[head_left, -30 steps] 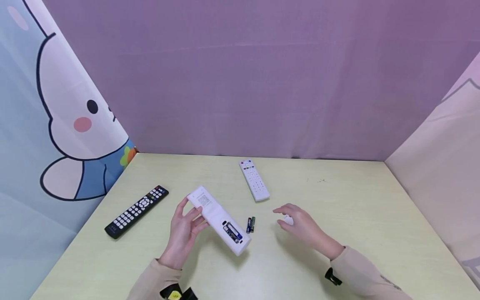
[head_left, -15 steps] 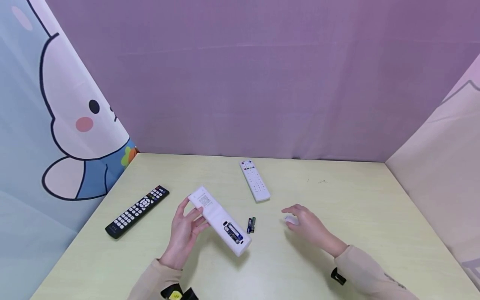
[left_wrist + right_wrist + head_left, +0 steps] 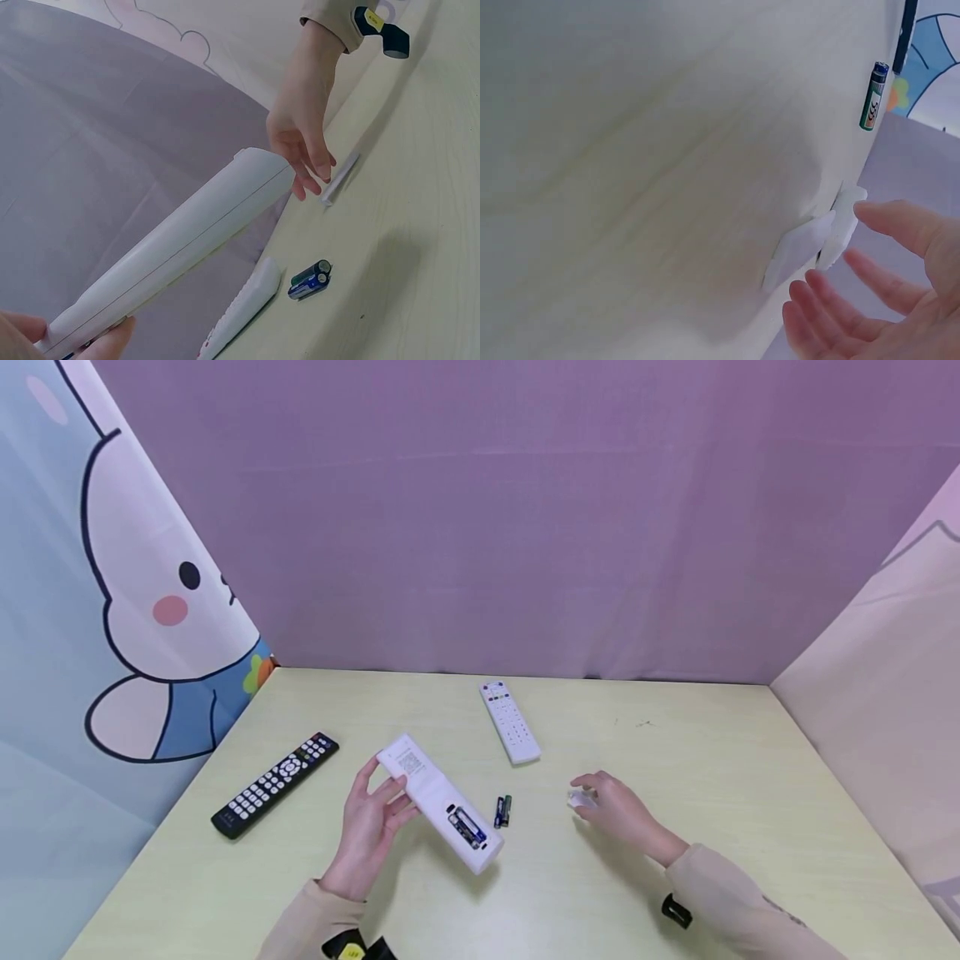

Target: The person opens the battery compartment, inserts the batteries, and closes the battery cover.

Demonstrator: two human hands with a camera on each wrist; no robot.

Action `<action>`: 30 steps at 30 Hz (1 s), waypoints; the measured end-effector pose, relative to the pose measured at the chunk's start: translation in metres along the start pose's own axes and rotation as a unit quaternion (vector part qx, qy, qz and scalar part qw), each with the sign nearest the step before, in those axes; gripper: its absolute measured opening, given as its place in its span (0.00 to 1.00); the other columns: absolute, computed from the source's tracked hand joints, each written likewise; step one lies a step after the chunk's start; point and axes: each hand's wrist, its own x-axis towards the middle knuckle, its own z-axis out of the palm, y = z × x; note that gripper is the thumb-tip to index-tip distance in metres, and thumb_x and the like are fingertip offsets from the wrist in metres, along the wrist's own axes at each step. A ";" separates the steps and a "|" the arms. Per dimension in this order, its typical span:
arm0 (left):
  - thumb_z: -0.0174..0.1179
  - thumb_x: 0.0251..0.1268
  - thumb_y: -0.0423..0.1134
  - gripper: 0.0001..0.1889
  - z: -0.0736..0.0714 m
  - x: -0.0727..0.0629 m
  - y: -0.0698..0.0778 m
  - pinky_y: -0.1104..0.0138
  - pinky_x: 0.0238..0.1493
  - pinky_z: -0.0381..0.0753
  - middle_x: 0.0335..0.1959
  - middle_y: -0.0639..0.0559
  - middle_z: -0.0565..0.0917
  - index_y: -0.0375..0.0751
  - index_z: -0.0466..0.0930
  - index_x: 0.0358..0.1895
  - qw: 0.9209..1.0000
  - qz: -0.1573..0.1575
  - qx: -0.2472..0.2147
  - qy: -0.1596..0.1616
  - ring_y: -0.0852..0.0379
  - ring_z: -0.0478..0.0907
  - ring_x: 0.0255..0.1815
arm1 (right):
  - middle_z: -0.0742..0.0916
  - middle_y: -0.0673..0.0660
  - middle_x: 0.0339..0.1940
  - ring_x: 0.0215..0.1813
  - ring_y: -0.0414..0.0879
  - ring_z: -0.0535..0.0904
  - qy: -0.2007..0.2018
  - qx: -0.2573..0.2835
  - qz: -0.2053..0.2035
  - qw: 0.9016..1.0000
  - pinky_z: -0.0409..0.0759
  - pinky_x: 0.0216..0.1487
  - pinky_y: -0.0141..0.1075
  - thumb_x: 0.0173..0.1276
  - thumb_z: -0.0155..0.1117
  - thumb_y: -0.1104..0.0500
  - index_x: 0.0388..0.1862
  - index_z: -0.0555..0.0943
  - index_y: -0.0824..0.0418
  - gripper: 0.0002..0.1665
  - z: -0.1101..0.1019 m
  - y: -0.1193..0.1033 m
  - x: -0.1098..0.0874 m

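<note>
My left hand point(image 3: 367, 835) grips a white remote control point(image 3: 431, 793) by its far end, tilted above the table with its back up. Its battery compartment point(image 3: 467, 827) is uncovered, with batteries lying inside. A small white battery cover point(image 3: 799, 247) lies flat on the table to the right. Over this cover, my right hand point(image 3: 618, 810) hovers with fingers spread and loosely bent; the right wrist view shows a gap between thumb and fingers with nothing held. Two loose batteries point(image 3: 502, 811), one blue and one green, lie side by side between the held remote and the cover.
A second white remote control point(image 3: 510, 722) lies buttons up towards the table's back. On the left is a black remote control point(image 3: 275, 785), also buttons up. A purple curtain point(image 3: 480, 527) hangs behind the pale table point(image 3: 712, 760).
My right hand has shifted a little to the right, and its fingers have come closer over the battery cover. The left hand and its remote control have stayed nearly still.
</note>
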 end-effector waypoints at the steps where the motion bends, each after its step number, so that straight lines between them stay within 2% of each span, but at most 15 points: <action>1: 0.43 0.62 0.25 0.35 0.000 0.000 0.000 0.67 0.42 0.80 0.52 0.37 0.68 0.47 0.39 0.69 1.000 -0.001 -0.001 0.000 0.56 0.80 0.35 | 0.79 0.59 0.35 0.37 0.49 0.77 0.000 0.003 0.005 1.000 0.77 0.31 0.33 0.50 0.65 0.67 0.44 0.77 0.68 0.19 0.001 0.000 0.001; 8: 0.43 0.63 0.25 0.35 0.000 0.000 0.000 0.67 0.42 0.79 0.53 0.36 0.66 0.47 0.38 0.69 1.000 -0.004 -0.001 -0.001 0.56 0.79 0.35 | 0.79 0.59 0.33 0.33 0.46 0.74 -0.011 0.009 0.033 0.999 0.75 0.30 0.32 0.48 0.67 0.67 0.44 0.77 0.69 0.21 0.003 0.002 0.005; 19: 0.42 0.63 0.25 0.34 -0.001 0.002 -0.001 0.66 0.42 0.79 0.53 0.36 0.66 0.46 0.39 0.69 1.000 -0.004 -0.002 0.003 0.56 0.79 0.34 | 0.79 0.59 0.30 0.31 0.46 0.73 -0.026 0.000 0.054 0.998 0.74 0.29 0.32 0.44 0.67 0.68 0.42 0.78 0.70 0.22 0.005 0.003 0.009; 30: 0.43 0.63 0.25 0.35 0.000 0.003 -0.002 0.66 0.43 0.79 0.54 0.36 0.65 0.46 0.38 0.69 1.000 -0.003 -0.005 0.003 0.57 0.78 0.34 | 0.78 0.57 0.28 0.29 0.44 0.72 -0.029 -0.002 0.056 0.998 0.73 0.28 0.31 0.45 0.65 0.70 0.40 0.78 0.71 0.19 0.006 0.003 0.010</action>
